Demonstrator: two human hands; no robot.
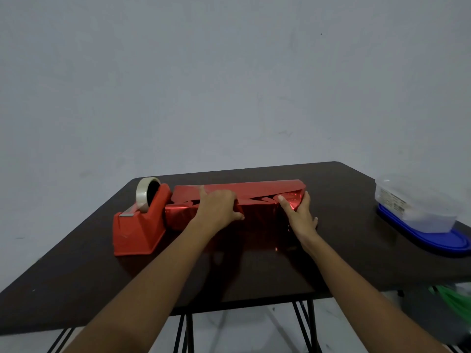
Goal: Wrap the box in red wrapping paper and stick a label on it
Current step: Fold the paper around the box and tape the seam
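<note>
Both hands are on the parcel. The left hand (219,207) curls its fingers over the top edge, thumb against the near face, pinning a fold of the red wrapping paper (254,187). The right hand (300,215) clasps the right-hand end, thumb laid across the front corner, fingers round the side. By my reading we're mid-wrap, closing the long seam along the top: the near sheet is drawn up the front, the far flap stands over it, and a dark gap shows between the two, so they don't lie flush yet. Next, I'd say, that flap wants pulling taut and flat over the gap, one hand pinning it while the other goes for tape. The tape dispenser (137,230) sits just beside the parcel's left end, roll (142,193) loaded, handiest for the left hand. No label that I can spot. The paper is shiny foil, creased and glinting, crumpled at the left end, and it looks springy enough to pop open if let go. The box itself is hidden under it, lying long-ways across the middle of the dark table (76,276).
</note>
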